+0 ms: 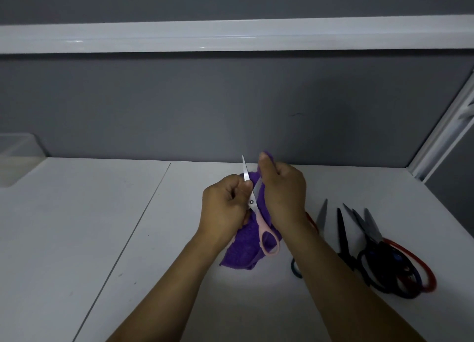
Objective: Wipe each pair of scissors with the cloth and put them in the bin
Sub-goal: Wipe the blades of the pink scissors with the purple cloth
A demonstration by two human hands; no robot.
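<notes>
Stretching across the lower half of the frame, a white table (77, 239) under a grey wall (179, 98), crossed near the top by a white rail (230, 36). Sitting at the left edge, about mid-height, a clear plastic bin (15, 159), only partly showing. Closing around the pink scissors (259, 213) near the pivot at centre frame, the left hand (224, 208), grip shut on them, blades parted and pointing up, one pink handle loop hanging low. Pinching the purple cloth (243, 252) against one blade just right of centre, the right hand (284, 190), grip shut on the cloth, thumb raised. Draping below both hands and touching the table, the rest of the cloth. Lying at lower right, well apart from the bin, a heap of other scissors (372, 252) with dark and red handles, blades pointing toward the wall.
</notes>
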